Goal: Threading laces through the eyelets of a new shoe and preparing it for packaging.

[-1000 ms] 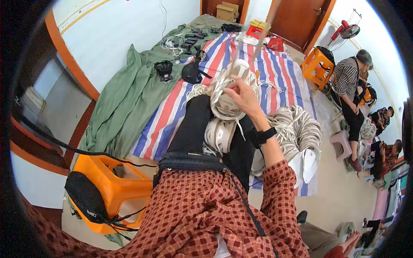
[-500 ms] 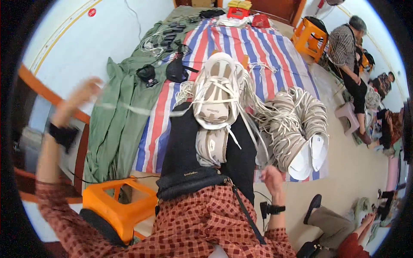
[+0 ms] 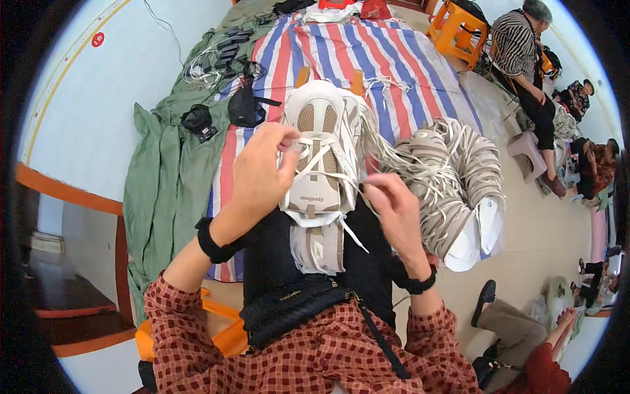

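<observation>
A beige-and-white sneaker upper (image 3: 319,161) with mesh panels lies over my lap, its white shoelace crossing the tongue. My left hand (image 3: 259,174) is at its left edge, with bent fingers closed at the lace by the eyelets. On the other side, my right hand (image 3: 398,213) pinches a shoelace strand near the right eyelets. Its fingertips partly hide the strand. A loose white lace end hangs below the tongue. Beneath this piece, another beige upper (image 3: 317,248) rests between my black-trousered thighs.
Long rows of stacked, laced uppers (image 3: 453,190) lie at right on a striped sheet (image 3: 341,52). Green cloth (image 3: 157,171) covers the left side, with a black pouch (image 3: 247,106) nearby. An orange stool (image 3: 223,322) is at my left. Other people sit along the right.
My left hand has come from far left, where it held a lace stretched out, back to the upper. My right hand has moved up and inward to its right edge.
</observation>
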`<state>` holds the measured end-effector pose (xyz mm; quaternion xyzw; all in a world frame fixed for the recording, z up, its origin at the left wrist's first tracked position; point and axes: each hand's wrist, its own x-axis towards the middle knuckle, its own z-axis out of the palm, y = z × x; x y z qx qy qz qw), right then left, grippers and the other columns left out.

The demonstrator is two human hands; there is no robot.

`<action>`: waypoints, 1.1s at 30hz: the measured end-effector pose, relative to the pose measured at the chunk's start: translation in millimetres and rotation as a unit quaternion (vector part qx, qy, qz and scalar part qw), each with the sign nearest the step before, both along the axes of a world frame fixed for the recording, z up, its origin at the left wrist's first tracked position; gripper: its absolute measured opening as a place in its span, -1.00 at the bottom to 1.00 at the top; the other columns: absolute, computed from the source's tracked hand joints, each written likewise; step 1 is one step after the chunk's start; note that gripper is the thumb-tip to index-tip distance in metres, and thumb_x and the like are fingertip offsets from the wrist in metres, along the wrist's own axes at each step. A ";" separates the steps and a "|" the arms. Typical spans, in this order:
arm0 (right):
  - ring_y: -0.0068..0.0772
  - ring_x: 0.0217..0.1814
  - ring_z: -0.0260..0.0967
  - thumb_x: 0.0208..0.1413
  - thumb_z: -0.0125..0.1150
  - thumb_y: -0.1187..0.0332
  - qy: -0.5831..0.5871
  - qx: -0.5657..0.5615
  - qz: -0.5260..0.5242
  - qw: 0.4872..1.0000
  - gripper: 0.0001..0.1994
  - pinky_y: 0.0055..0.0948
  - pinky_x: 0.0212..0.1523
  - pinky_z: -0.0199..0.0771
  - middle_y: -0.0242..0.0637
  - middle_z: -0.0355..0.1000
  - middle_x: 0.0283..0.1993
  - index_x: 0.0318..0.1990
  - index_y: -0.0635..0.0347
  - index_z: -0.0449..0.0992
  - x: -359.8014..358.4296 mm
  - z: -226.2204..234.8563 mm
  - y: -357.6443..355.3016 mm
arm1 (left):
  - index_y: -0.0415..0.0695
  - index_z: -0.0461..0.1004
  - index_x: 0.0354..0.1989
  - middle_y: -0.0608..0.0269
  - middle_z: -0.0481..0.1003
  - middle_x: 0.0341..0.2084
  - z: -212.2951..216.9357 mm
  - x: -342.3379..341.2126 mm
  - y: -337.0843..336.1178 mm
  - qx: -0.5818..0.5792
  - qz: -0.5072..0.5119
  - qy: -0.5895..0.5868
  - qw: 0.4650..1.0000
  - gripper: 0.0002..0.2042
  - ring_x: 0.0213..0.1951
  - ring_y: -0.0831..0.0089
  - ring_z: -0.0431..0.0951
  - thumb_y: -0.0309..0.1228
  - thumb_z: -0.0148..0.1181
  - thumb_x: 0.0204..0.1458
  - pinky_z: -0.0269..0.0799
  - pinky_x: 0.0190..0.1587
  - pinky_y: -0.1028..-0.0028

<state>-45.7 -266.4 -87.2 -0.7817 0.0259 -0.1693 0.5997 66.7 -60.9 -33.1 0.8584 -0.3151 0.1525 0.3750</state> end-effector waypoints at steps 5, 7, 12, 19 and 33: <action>-0.38 -0.29 0.34 -0.02 0.25 0.51 -0.127 -0.285 -0.031 0.949 -0.85 -0.48 -0.26 0.36 -0.26 0.35 -0.30 -0.28 0.28 0.43 27.8 11.0 27.1 | -0.19 0.47 -0.23 0.23 0.48 -0.33 -4.5 11.8 4.9 -0.016 0.025 0.052 0.998 -0.83 -0.32 0.45 0.50 -0.61 0.11 -0.01 0.40 -0.29 0.50; -0.38 -0.29 0.36 0.02 0.22 0.50 -0.168 -0.271 0.032 0.947 -0.88 -0.43 -0.28 0.36 -0.27 0.36 -0.34 -0.33 0.27 0.39 27.6 15.4 18.8 | -0.19 0.47 -0.24 0.19 0.47 -0.35 -8.4 11.6 10.5 -0.044 0.025 0.071 0.996 -0.82 -0.33 0.37 0.51 -0.63 0.10 -0.05 0.42 -0.31 0.46; -0.79 -0.59 0.17 0.19 0.14 0.36 0.104 0.194 0.105 0.970 -0.87 -0.73 -0.58 0.15 -0.48 0.37 -0.53 -0.35 0.16 0.35 1.0 4.4 -29.5 | -0.18 0.47 -0.26 0.19 0.46 -0.37 -5.7 7.6 7.5 -0.057 0.028 0.072 0.995 -0.81 -0.34 0.28 0.52 -0.62 0.11 -0.09 0.44 -0.31 0.42; -0.76 -0.55 0.25 0.20 0.15 0.37 0.136 0.221 0.128 0.957 -0.89 -0.74 -0.56 0.20 -0.50 0.36 -0.54 -0.25 0.21 0.42 -22.1 -18.1 -16.8 | -0.15 0.37 -0.38 0.19 0.39 -0.48 -0.4 17.3 -16.7 0.207 0.020 -0.177 0.962 -0.87 -0.37 0.22 0.50 -0.53 0.17 -0.12 0.40 -0.34 0.31; -0.67 -0.66 0.07 0.23 0.08 0.32 0.064 0.468 0.105 0.875 -0.81 -0.48 -0.34 0.40 -0.54 0.16 -0.65 -0.13 0.25 0.38 -28.7 -28.0 -26.6 | -0.18 0.43 -0.34 0.10 0.44 -0.25 -24.5 -24.2 -2.3 0.043 0.049 -0.038 0.997 -0.76 -0.18 0.19 0.48 -0.49 0.33 -0.20 0.41 -0.20 0.28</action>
